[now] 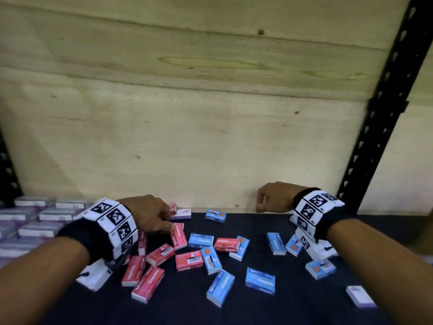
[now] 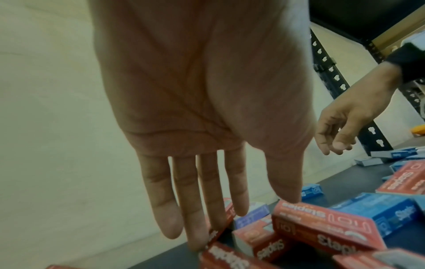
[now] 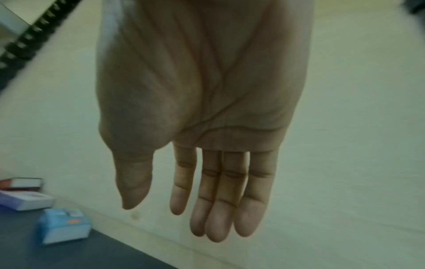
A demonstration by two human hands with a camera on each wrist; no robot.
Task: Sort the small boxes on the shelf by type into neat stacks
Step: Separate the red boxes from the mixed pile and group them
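Red staple box (image 1: 178,236) under left hand (image 1: 150,215), long axis front-to-back

Stacked boxes (image 1: 35,219) are set at shelf (image 1: 293,308) left; loose boxes (image 1: 210,259) are scattered mid-shelf; backboard (image 1: 187,113) behind, upright post (image 1: 375,127) at right.

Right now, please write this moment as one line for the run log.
left hand: open, thumb touching a red staples box | right hand: open, holding nothing | red and blue staples boxes: scattered, unsorted | shelf
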